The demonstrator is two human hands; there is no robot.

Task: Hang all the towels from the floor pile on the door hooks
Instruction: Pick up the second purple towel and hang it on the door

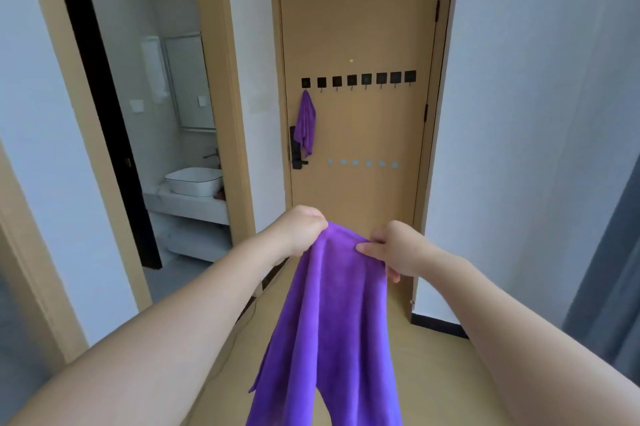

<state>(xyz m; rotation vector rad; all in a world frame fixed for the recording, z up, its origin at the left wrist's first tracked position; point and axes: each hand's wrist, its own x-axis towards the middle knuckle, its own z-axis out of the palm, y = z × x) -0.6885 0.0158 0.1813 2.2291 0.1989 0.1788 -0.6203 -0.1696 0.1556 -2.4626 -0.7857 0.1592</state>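
We hold a purple towel (332,321) out in front of us at six o'clock. Its top edge is gathered between both hands and the rest hangs down past the bottom of the view. Our left hand (304,229) has its fingers curled round one upper corner of the cloth. Our right hand (398,250) pinches the other corner between thumb and fingers, the thumb lying flat on the fabric. The two hands are near each other, with only a short span of towel between them.

At twelve o'clock stands the tan door (360,27), shut in its frame, with a row of eight black square hooks (356,80) across it. The hook at the nine o'clock end of that row carries a second purple towel (305,124) (the same colour as ours), which drapes down in front of the black door lock (297,157). Below the hooks runs a line of pale blue dots (362,163).

At nine o'clock an open doorway shows a white basin (194,181) on a counter (187,205). At four o'clock hangs a grey curtain (609,287).
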